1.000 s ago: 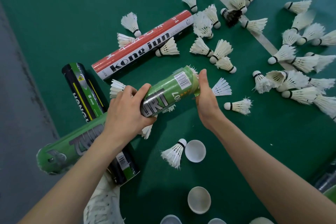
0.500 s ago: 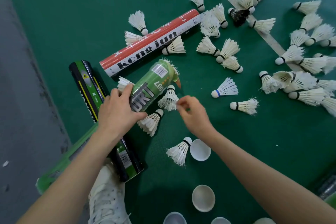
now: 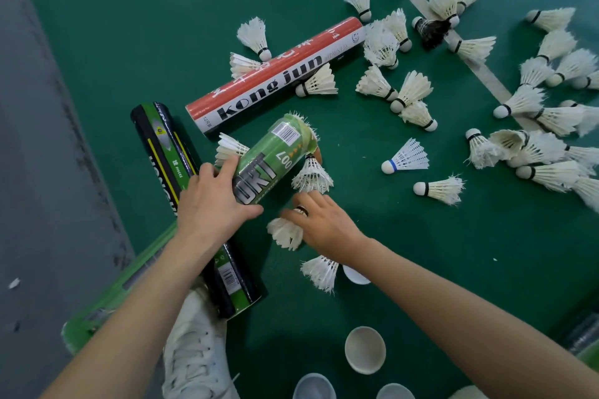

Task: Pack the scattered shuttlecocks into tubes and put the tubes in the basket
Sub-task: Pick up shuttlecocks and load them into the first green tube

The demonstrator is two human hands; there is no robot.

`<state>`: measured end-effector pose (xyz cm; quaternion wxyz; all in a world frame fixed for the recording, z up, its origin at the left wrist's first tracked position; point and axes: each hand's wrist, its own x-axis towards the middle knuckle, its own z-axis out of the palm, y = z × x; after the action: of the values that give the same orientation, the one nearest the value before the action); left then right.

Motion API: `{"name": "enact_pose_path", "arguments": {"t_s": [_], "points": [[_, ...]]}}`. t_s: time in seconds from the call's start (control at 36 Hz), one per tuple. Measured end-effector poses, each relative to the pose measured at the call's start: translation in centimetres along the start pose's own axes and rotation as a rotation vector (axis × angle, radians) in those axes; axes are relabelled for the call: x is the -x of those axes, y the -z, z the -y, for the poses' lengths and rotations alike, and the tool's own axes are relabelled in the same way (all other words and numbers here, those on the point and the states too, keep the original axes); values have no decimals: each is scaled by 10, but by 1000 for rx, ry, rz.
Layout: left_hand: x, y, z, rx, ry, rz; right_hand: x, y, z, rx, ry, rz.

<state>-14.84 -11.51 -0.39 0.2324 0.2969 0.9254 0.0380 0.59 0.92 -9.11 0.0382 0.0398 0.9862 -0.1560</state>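
- Since the last look the right hand (image 3: 319, 226) has dropped away from the tube mouth and down to the floor, landing on a shuttlecock (image 3: 285, 232) that lay loose beside the tube a moment ago.
- Right-hand fingers are curled over that shuttlecock's cork end, its feathers fanning out to the left below the fingers; it is touching the floor, and whether the grip is fully closed I cannot tell.
- The left hand (image 3: 212, 204) is wrapped around the lower part of the green tube (image 3: 275, 155), holding it tilted, open mouth pointing up and away, feather tips poking out of the top.
- Another shuttlecock (image 3: 311, 173) stands just beside the tube's right side, right above the right hand's fingers.
- One more (image 3: 321, 272) lies under the right wrist, next to a white cap (image 3: 355, 276).
- On the green floor (image 3: 129, 26), the red-and-white tube (image 3: 275, 74) lies just beyond the green one, and the black-and-green tube (image 3: 191, 204) runs under the left forearm.
- A big scatter of shuttlecocks (image 3: 531, 126) stays spread across the right side, some of them on the white court line (image 3: 486, 74).
- More caps (image 3: 364, 350) sit at the bottom edge, near a white shoe (image 3: 194, 350).
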Motion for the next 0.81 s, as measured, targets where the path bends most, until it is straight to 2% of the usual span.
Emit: {"name": "enact_pose_path", "arguments": {"t_s": [0.06, 0.11, 0.17, 0.25, 0.36, 0.44, 0.58, 0.72, 0.81], "points": [[1, 0, -2, 11, -12, 0, 11, 4, -9, -76, -14, -105], [2, 0, -4, 26, -30, -1, 24, 16, -19, -250, -68, -178], [3, -1, -8, 21, -59, 0, 39, 29, -32, -424, -174, -241], [6, -3, -16, -13, -103, 5, 64, 45, -54, -560, -388, -354], [10, -6, -32, -47, -156, 18, 83, 67, -74, -728, -651, -606], [14, -8, -44, -65, -208, 33, 87, 83, -83, -942, -740, -768], [22, -11, -63, -54, -283, 41, 84, 86, -97, -1298, -878, -823], [28, -10, -79, -43, -342, 53, 75, 93, -91, -1544, -884, -836], [31, -10, -85, -33, -374, 59, 77, 93, -88, -1533, -886, -746]]}}
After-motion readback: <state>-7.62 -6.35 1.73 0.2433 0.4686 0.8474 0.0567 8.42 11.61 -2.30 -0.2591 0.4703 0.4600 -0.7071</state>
